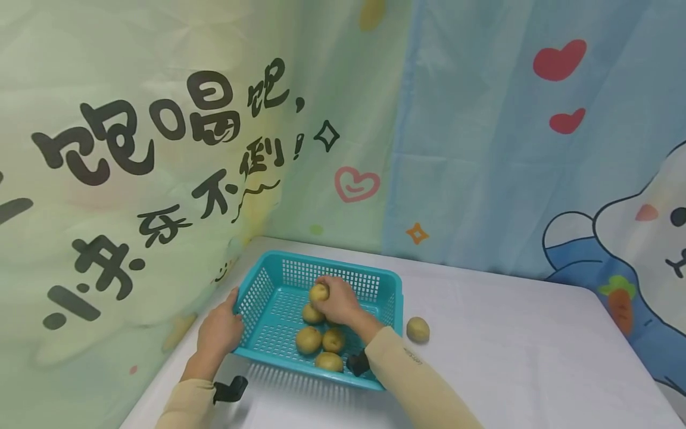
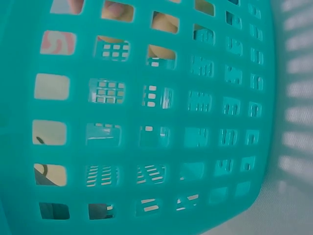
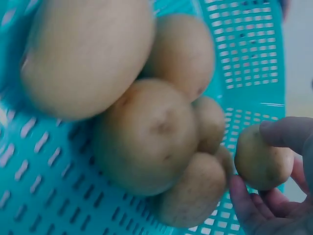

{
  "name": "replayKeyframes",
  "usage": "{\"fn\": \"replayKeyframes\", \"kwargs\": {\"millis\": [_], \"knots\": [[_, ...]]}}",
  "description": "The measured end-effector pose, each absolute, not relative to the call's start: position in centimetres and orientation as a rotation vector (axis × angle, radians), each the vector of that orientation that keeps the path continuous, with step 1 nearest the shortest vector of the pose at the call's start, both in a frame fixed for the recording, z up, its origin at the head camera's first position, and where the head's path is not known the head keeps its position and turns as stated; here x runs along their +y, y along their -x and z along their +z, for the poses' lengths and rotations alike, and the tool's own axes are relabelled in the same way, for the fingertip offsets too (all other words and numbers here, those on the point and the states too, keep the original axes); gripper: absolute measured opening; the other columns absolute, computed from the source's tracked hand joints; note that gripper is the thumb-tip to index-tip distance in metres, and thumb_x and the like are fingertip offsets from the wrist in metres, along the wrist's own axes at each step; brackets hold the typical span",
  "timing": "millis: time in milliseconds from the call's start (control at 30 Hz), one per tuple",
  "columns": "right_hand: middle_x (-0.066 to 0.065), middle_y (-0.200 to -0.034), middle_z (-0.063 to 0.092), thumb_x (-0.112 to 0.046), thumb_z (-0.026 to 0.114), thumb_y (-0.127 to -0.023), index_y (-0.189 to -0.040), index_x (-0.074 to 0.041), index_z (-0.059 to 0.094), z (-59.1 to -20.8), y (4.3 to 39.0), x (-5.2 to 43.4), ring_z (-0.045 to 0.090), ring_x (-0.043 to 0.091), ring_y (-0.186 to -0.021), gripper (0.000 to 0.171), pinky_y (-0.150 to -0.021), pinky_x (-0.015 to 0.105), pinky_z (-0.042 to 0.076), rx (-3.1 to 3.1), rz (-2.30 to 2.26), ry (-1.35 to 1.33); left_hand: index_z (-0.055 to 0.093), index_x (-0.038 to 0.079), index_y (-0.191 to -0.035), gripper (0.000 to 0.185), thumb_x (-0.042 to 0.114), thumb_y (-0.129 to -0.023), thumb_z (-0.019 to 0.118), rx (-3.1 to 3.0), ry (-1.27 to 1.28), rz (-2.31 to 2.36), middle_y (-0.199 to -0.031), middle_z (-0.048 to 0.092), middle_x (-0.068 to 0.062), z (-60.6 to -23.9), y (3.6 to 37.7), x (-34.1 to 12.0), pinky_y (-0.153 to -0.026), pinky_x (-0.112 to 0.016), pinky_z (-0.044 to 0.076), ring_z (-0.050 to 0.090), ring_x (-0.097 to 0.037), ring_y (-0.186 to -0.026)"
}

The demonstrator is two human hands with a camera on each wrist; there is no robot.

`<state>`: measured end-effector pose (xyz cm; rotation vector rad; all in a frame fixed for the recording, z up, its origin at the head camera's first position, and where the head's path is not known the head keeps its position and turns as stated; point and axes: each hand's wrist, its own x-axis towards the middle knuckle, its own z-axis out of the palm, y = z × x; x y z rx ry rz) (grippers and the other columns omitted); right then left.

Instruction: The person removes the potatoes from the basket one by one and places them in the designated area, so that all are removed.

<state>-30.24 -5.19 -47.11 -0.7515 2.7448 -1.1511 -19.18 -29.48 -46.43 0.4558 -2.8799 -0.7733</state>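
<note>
A teal perforated plastic basket (image 1: pixel 386 280) sits on the white table, with several potatoes (image 1: pixel 309 339) lying in it. My left hand (image 1: pixel 218 329) grips the basket's left wall; in the left wrist view that wall (image 2: pixel 195 117) fills the frame. Inside the basket, my right hand (image 1: pixel 337 301) holds one small potato (image 1: pixel 318 292) above the pile. In the right wrist view this potato (image 3: pixel 262 161) is pinched between my fingers (image 3: pixel 286 134) beside the heaped potatoes (image 3: pixel 146 137). One more potato (image 1: pixel 418 329) lies on the table just right of the basket.
A printed cloth backdrop (image 1: pixel 161 149) hangs close behind and to the left of the basket. The white tabletop (image 1: pixel 509 357) stretches out to the right and front.
</note>
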Motion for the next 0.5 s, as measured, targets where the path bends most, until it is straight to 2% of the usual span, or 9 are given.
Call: {"fn": "replayKeyframes", "kwargs": {"millis": [167, 500], "knots": [[0.01, -0.116, 0.06, -0.016, 0.073, -0.084, -0.128, -0.009, 0.06, -46.1, 30.1, -4.5, 0.058, 0.023, -0.094, 0.047, -0.072, 0.034, 0.05, 2.76, -1.291, 0.756, 0.028, 0.002, -0.152, 0.062, 0.007, -0.095, 0.05, -2.88, -0.451, -0.769, -0.128, 0.055, -0.034, -46.4, 19.3, -29.4, -0.053, -0.037, 0.042, 0.054, -0.027, -0.068], [0.01, -0.114, 0.057, -0.012, 0.073, -0.083, -0.13, -0.01, 0.059, -43.2, 29.5, -0.6, 0.054, 0.024, -0.092, 0.049, -0.069, 0.035, 0.048, 2.757, -1.408, 0.732, 0.025, 0.004, -0.154, 0.063, 0.008, -0.095, 0.049, -2.912, -0.449, -0.794, -0.131, 0.052, -0.035, -46.3, 19.1, -29.3, -0.053, -0.036, 0.041, 0.055, -0.028, -0.071]]}}
